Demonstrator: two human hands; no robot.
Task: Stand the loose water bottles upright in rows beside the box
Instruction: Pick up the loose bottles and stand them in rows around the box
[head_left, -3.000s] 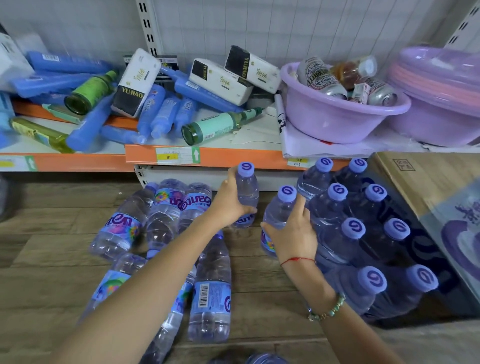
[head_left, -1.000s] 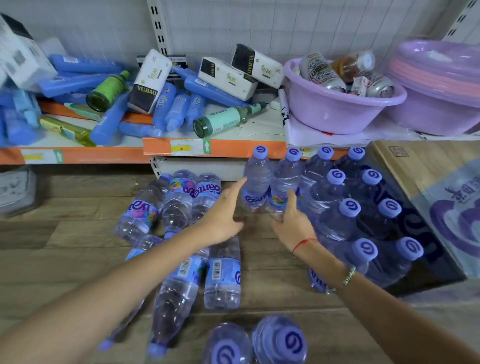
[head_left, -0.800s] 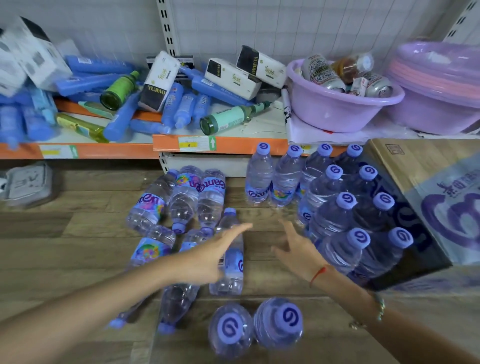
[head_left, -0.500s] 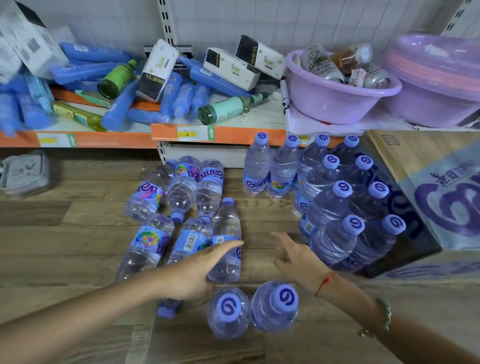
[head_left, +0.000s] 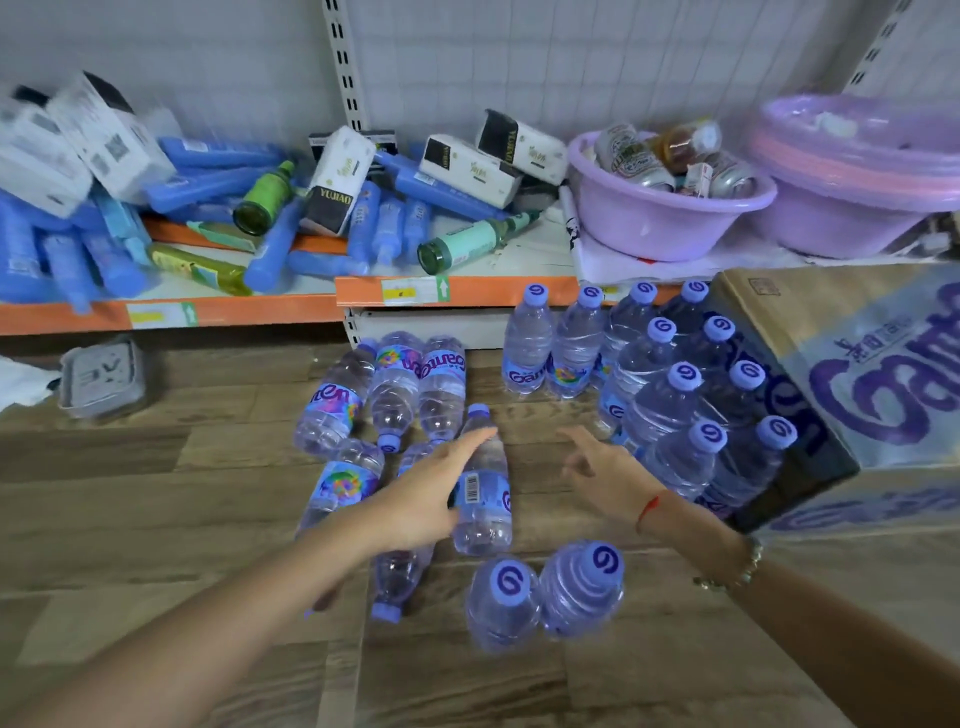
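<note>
Done: a block of upright water bottles (head_left: 670, 395) is seen standing in rows against the side of the cardboard box (head_left: 841, 364), on the wooden floor (head_left: 156, 493). Two more upright bottles (head_left: 550, 343) are set at the far end of the block, below the shelf edge (head_left: 457, 291).
Apart from the rows: an upright pair (head_left: 545, 592) is seen near the camera, well apart from the block; it is judged to need moving in.
Left to do: three lying bottles (head_left: 389, 384) are seen side by side at the far left, with more lying nearer, partly hidden by the left forearm. The exact count cannot be told.
Nearest loose bottle (head_left: 480, 493): it is laid flat on the floor, cap pointing away, between the two hands.
Left hand (head_left: 421, 499): its grip is spread, fingers straight, laid over the side of that bottle; nothing is clasped yet.
Right hand (head_left: 608, 473): its grip is relaxed, fingers loosely bent, nothing held; it is held above the floor just beside the block.
Progress: well over half is judged done, with about seven bottles still to be stood up.
</note>
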